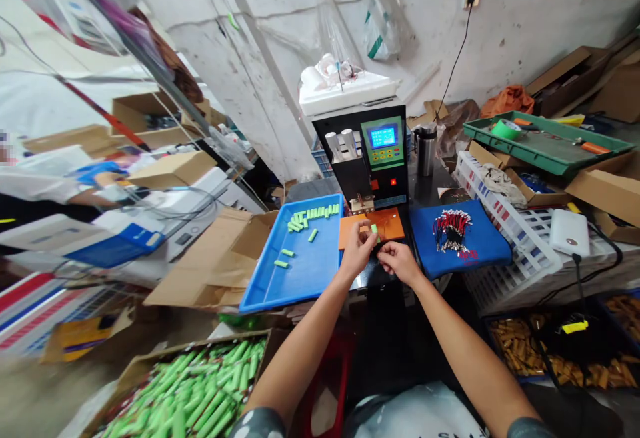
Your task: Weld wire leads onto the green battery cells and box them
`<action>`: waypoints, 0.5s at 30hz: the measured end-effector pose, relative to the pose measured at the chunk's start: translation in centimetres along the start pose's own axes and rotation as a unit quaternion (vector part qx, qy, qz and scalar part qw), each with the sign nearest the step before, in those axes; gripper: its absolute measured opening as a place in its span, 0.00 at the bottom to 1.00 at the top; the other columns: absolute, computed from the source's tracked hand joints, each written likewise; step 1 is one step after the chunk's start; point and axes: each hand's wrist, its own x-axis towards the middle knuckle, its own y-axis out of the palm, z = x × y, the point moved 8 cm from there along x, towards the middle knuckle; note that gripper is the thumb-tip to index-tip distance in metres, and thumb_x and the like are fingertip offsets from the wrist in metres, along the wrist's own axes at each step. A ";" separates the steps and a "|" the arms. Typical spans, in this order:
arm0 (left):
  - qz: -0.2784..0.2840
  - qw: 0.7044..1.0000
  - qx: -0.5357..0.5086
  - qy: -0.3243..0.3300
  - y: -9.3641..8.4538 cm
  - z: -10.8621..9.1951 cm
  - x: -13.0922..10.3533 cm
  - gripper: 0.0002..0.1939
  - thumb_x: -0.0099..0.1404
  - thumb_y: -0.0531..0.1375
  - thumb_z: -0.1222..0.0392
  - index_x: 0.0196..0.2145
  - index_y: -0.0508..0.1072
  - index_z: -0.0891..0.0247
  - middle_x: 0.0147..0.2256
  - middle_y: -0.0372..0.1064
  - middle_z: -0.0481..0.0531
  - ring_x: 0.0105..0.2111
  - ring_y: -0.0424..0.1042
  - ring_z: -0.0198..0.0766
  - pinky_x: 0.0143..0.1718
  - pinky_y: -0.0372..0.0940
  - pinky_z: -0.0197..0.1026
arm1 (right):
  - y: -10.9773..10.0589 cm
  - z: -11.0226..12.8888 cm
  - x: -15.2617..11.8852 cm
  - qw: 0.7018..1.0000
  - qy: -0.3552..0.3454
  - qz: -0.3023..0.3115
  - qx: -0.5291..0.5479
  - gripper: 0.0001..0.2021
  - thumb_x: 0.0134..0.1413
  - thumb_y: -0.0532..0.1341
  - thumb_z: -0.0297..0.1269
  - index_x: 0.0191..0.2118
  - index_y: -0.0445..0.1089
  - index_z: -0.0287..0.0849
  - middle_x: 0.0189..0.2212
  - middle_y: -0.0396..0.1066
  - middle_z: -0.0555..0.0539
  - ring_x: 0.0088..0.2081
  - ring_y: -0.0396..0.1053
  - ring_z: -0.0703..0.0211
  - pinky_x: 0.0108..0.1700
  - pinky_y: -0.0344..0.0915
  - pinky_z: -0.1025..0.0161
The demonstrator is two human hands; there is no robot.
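Observation:
My left hand pinches a small green cell over the orange plate at the foot of a black welding machine. Close beside it, my right hand has its fingers pinched together; what they hold is too small to make out. To the left lies a blue tray with several green cells, most of them grouped near its far end. On the right, a bundle of red and black wires rests on a blue cloth.
A cardboard box of green cells stands at the lower left. Behind the blue cloth is a steel flask. Further right are a white crate and a green tray. A person's arm shows at the far left.

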 end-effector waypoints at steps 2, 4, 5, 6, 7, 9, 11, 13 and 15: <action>0.023 1.000 0.005 -0.014 0.2 0.3 -0.1 0.22 0.62 0.61 0.48 0.48 0.64 0.62 0.27 0.64 0.44 0.24 0.64 0.31 0.28 0.61 0.34 | -0.3 0.1 -0.2 0.999 0.017 0.006 0.037 0.12 0.44 0.65 0.44 0.26 0.65 0.41 0.17 0.64 0.54 0.16 0.57 0.67 0.17 0.51 0.70; 0.049 0.999 -0.006 -0.021 0.5 0.4 -0.1 0.19 0.64 0.59 0.48 0.46 0.66 0.63 0.26 0.62 0.44 0.23 0.63 0.30 0.27 0.60 0.34 | -0.6 0.2 -0.1 0.996 0.032 0.006 0.085 0.13 0.43 0.66 0.45 0.26 0.66 0.40 0.19 0.66 0.53 0.17 0.59 0.68 0.17 0.51 0.71; 0.057 0.998 -0.017 -0.025 0.6 0.6 -0.1 0.19 0.64 0.59 0.48 0.45 0.67 0.64 0.25 0.62 0.44 0.22 0.62 0.30 0.27 0.60 0.34 | -0.7 0.2 0.0 0.993 0.039 0.004 0.108 0.14 0.42 0.67 0.45 0.25 0.66 0.40 0.20 0.67 0.52 0.17 0.59 0.68 0.16 0.50 0.71; 0.062 0.997 -0.030 -0.029 0.7 0.7 -0.1 0.19 0.63 0.60 0.49 0.45 0.68 0.65 0.26 0.63 0.45 0.23 0.63 0.30 0.28 0.61 0.34 | -0.8 0.3 0.1 0.991 0.047 0.001 0.128 0.14 0.41 0.68 0.45 0.25 0.66 0.40 0.20 0.67 0.52 0.17 0.59 0.69 0.16 0.50 0.71; 0.065 0.997 -0.041 -0.032 0.6 0.9 0.0 0.21 0.60 0.62 0.50 0.46 0.68 0.65 0.26 0.64 0.46 0.24 0.64 0.31 0.29 0.62 0.35 | -1.0 0.3 0.2 0.988 0.054 -0.003 0.147 0.15 0.41 0.68 0.45 0.26 0.66 0.40 0.20 0.68 0.52 0.17 0.59 0.69 0.16 0.50 0.71; 0.067 0.996 -0.049 -0.031 0.6 1.2 0.3 0.26 0.55 0.65 0.53 0.49 0.68 0.65 0.30 0.67 0.48 0.28 0.67 0.33 0.31 0.64 0.35 | -1.2 0.5 0.5 0.983 0.066 -0.009 0.170 0.16 0.39 0.70 0.45 0.27 0.67 0.39 0.22 0.69 0.51 0.18 0.60 0.69 0.17 0.52 0.71; 0.067 0.997 -0.033 -0.017 0.5 1.5 0.7 0.29 0.52 0.67 0.54 0.50 0.68 0.65 0.32 0.68 0.49 0.30 0.69 0.34 0.33 0.64 0.36 | -1.4 0.7 0.8 0.981 0.072 -0.010 0.179 0.17 0.37 0.71 0.45 0.27 0.68 0.38 0.23 0.71 0.49 0.19 0.61 0.69 0.18 0.54 0.71; 0.059 0.998 -0.009 -0.003 0.3 1.7 1.1 0.28 0.54 0.66 0.51 0.50 0.69 0.66 0.31 0.68 0.49 0.30 0.68 0.34 0.33 0.64 0.36 | -1.4 1.0 1.2 0.981 0.072 -0.005 0.180 0.17 0.37 0.71 0.45 0.28 0.68 0.38 0.24 0.72 0.47 0.20 0.62 0.69 0.19 0.55 0.71; 0.048 0.999 0.013 0.009 -0.1 1.8 1.7 0.26 0.57 0.64 0.49 0.50 0.70 0.67 0.29 0.68 0.49 0.29 0.68 0.34 0.32 0.65 0.36 | -1.5 1.4 1.7 0.982 0.068 0.003 0.177 0.18 0.37 0.72 0.45 0.28 0.69 0.37 0.25 0.73 0.47 0.20 0.62 0.69 0.20 0.56 0.71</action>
